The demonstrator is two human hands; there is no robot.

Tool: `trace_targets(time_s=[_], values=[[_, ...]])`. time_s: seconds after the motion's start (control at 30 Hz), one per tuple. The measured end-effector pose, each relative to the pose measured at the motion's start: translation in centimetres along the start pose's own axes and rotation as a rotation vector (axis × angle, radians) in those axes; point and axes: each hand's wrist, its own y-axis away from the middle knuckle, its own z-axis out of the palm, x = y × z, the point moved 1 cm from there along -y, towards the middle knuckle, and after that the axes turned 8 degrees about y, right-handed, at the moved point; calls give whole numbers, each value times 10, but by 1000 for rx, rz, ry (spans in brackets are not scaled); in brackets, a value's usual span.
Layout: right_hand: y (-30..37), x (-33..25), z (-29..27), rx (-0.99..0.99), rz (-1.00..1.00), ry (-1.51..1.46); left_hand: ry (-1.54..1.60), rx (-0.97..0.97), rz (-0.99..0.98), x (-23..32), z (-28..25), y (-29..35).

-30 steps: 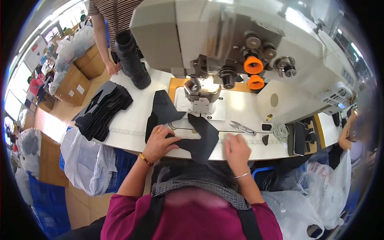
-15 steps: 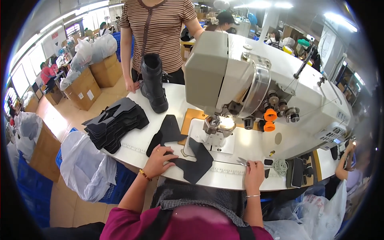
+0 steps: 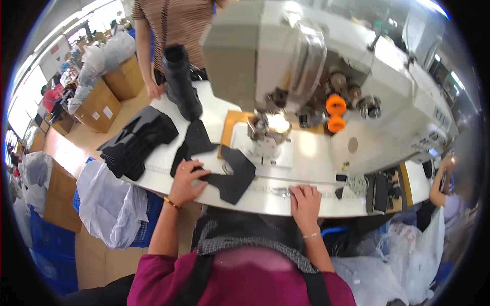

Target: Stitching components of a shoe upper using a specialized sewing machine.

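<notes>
My left hand [image 3: 186, 182] lies on the near left part of a flat black cut piece [image 3: 239, 171], its fingers stretched out over the material. The piece is bent in outline, with wide arms, and rests on the white table by the sewing machine's needle area [image 3: 269, 127]. Farther right, my right hand [image 3: 305, 204] rests at the table's front edge, fingers closed on small metal thread snips [image 3: 280, 192], whose blades point left and look blurred. Left of the cut piece is a stack of similar black pieces [image 3: 138, 140]. A black boot [image 3: 181, 86] stands behind it.
The large white sewing machine [image 3: 367, 97] rises over the table. A pale thread coil [image 3: 357, 186] and dark parts [image 3: 380, 193] lie at right. A person in a striped top [image 3: 178, 25] stands across the table. A bag-lined blue crate [image 3: 148, 224] is at lower left.
My right hand has moved left along the table edge with the snips. My left hand stays on the black piece. The whole view has shifted, with the scene higher in the picture.
</notes>
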Motion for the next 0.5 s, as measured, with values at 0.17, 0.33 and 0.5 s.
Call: trace_targets(time_s=[0.17,0.33,0.5], values=[[-5,0,-1,48,40,-7,-43,8,15,-3,4,-3],[-4,2,-1,42,48,-50,-58,-3,0,1,6,-4],[1,4,-2,42,52,-66,-72,-7,-8,3,10,-4]])
